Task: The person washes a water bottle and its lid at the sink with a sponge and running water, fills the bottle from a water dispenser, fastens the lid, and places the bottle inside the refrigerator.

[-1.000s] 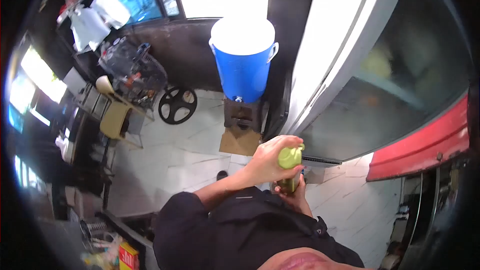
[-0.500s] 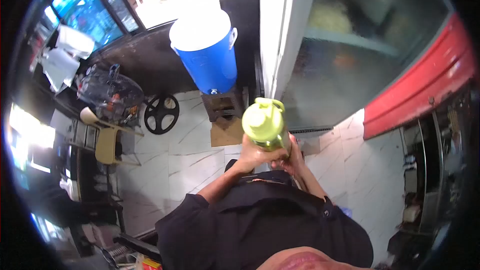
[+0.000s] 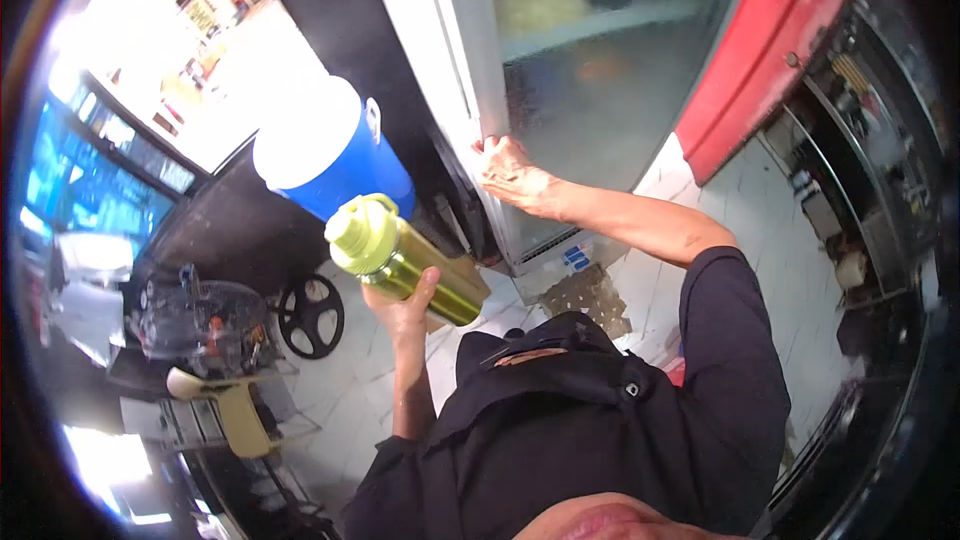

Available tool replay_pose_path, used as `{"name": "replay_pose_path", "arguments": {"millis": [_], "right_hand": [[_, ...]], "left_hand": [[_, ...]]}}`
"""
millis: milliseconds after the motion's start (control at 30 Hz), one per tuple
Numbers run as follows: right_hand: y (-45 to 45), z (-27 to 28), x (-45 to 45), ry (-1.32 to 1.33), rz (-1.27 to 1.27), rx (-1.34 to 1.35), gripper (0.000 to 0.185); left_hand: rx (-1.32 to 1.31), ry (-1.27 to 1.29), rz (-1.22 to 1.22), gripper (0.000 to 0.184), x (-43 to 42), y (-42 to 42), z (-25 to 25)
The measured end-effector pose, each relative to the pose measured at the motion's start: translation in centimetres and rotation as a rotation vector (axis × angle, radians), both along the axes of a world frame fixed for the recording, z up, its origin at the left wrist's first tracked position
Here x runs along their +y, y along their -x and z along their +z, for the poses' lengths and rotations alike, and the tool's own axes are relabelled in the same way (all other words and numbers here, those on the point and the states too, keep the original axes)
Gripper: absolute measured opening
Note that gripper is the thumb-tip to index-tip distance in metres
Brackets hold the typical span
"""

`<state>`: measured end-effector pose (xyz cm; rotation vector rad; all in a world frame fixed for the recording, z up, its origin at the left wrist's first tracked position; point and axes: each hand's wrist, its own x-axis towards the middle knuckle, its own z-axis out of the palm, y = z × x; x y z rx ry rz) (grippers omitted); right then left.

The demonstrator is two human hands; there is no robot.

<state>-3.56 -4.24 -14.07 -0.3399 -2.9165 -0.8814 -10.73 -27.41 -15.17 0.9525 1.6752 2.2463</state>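
A yellow-green metal water bottle (image 3: 428, 278) with a lime screw cap and carry loop is tilted in my left hand (image 3: 400, 315). The fingers wrap round its body, with the thumb along the near side and the cap pointing up and left. My right hand (image 3: 515, 178) is closed at the white edge of a glass door (image 3: 600, 100), its fingertips curled on the frame. Whether a handle lies under those fingers is hidden. The glass is foggy, and pale shapes show dimly behind it.
Beyond the bottle stands a blue water cooler (image 3: 345, 170) with a white lid. On the left are a black wheel-shaped base (image 3: 310, 316) and a beige chair (image 3: 243, 420). A red panel (image 3: 765, 50) adjoins the glass door; metal shelving (image 3: 860, 190) stands at right.
My right hand has left the bottle and reached forward to the door's edge. The bottle has moved left in my left hand, and the view has turned.
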Motion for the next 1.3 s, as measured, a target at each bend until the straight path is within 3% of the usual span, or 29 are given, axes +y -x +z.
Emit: {"name": "replay_pose_path", "arguments": {"millis": [67,100,167,300,367,433,500,567,633,733,833,867,967,1033,1100,1167,1200,1300], "right_hand": [[-1.0,1.4,-0.2,0.157,0.065,-0.007,0.025],[-0.3,-0.8,0.3,0.045,0.089,0.124,0.023],[-1.7,-0.7,-0.3,0.111,0.162,0.116,0.018],[-5.7,-2.2,-3.4,0.131,0.063,0.221,0.014],[-9.1,-0.7,-6.4,0.238,0.05,0.418,0.014],[-12.7,0.4,-8.8,0.295,-0.106,0.443,0.016],[-16.4,1.6,-10.5,0.438,-0.104,0.521,0.015],[-19.5,2.1,-11.9,0.466,-0.037,0.884,0.018],[-24.1,1.6,-14.0,0.368,-0.232,1.026,0.045],[-27.4,-1.1,-15.3,0.558,-0.377,1.545,0.08],[-30.0,-3.4,-15.1,0.573,-0.507,1.552,0.095],[-29.8,-2.3,-13.8,0.536,-0.424,1.523,0.097],[-31.2,-2.0,-12.1,0.352,-0.508,1.704,0.09],[-33.6,-2.2,-10.9,0.279,-0.415,1.71,0.082],[-35.8,-2.5,-10.6,0.273,-0.495,1.738,0.09],[-37.1,-2.5,-10.0,0.246,-0.52,1.791,0.084],[-38.1,-2.4,-9.7,0.236,-0.528,1.752,0.081],[-39.3,-2.3,-9.0,0.17,-0.596,1.757,0.071]], "left_hand": [[-0.002,0.006,-0.021,0.065,-0.3,0.9,-0.3],[-0.011,-0.006,-0.036,0.067,-0.4,1.5,-0.5],[0.01,0.012,-0.063,0.07,-0.5,2.5,0.0],[-0.036,0.071,-0.129,0.074,-0.4,4.8,-0.2],[-0.027,0.136,-0.171,0.076,-0.2,5.5,0.1],[-0.023,0.159,-0.213,0.076,1.1,6.0,-0.5],[-0.038,0.167,-0.31,0.075,2.6,5.4,-0.7],[-0.07,0.167,-0.403,0.075,4.5,4.1,-0.9],[-0.153,0.198,-0.569,0.078,6.4,2.4,-1.3],[-0.172,0.195,-0.653,0.079,9.6,-1.2,-3.6],[-0.13,0.26,-0.739,0.08,13.8,-4.7,-6.3],[-0.061,0.313,-0.728,0.081,15.2,-6.0,-6.5],[0.135,0.452,-0.658,0.086,19.9,-8.3,-9.8],[0.127,0.461,-0.615,0.091,24.3,-8.8,-13.3],[0.201,0.469,-0.501,0.09,28.3,-9.3,-13.5],[0.279,0.492,-0.32,0.093,33.6,-9.3,-16.6],[0.179,0.403,-0.387,0.095,35.5,-8.9,-17.5],[0.156,0.501,-0.197,0.095,41.3,-8.4,-20.1]]}}
